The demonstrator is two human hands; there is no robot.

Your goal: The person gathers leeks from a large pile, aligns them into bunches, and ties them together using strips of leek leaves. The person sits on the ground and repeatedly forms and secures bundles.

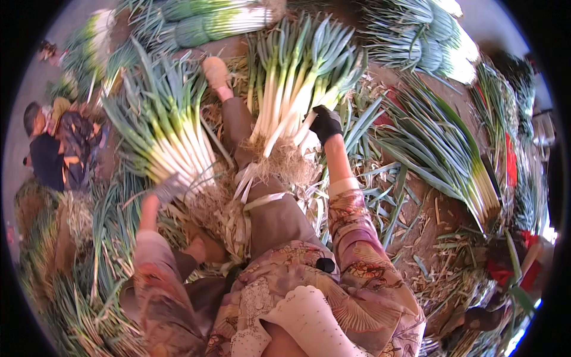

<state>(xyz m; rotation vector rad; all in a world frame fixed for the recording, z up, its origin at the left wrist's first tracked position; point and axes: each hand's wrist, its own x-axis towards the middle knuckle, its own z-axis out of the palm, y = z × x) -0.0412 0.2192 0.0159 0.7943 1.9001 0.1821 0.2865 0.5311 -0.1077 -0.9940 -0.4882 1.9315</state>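
My right hand (326,125), in a black glove, is closed around the white stalk of a long green onion (305,127). That stalk lies at the right side of a fanned bunch of long green onions (281,93), whose roots rest over my outstretched leg. My left hand (171,188), in a grey glove, is blurred at the lower white stalks of a second onion pile (174,138) on the left. Whether its fingers grip any stalk cannot be made out. Tangled brown roots (285,163) hang at the lower ends of the middle bunch.
Tied onion bundles (223,22) lie at the far side, with more stacked bundles (439,44) at the far right. A loose onion heap (441,147) is on the ground to the right. Dry peelings (419,254) litter the floor. Another person (49,151) is at the left.
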